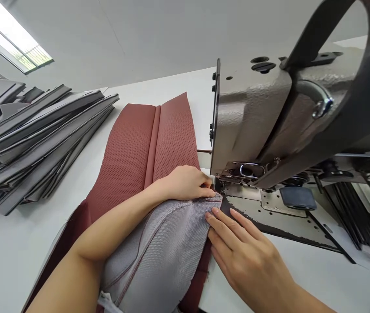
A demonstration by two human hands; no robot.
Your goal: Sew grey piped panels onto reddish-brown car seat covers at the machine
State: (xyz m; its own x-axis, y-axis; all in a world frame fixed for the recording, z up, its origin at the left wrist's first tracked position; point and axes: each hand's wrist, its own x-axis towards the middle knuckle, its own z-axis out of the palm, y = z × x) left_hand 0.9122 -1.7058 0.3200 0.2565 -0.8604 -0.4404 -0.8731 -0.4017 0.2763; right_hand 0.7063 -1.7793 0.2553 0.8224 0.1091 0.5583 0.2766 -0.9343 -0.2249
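A dark red perforated cover piece (129,143) lies spread beside the sewing machine (253,104), with a raised seam down its middle. Part of it is turned over, showing a grey fabric backing (168,243) with stitched seams. My left hand (188,182) reaches across the red piece, its fingers curled and pinching the folded edge close to the machine's needle area. My right hand (246,248) has its fingers stretched out, with the tips resting on the grey backing's edge near the machine bed (269,213). The needle itself is hard to make out.
At the left lies a tall pile of grey padded panels (41,139) with dark edges. Several dark strips (361,213) lie at the right, behind the machine bed. The white table (97,126) runs beneath, and a window (15,34) is at upper left.
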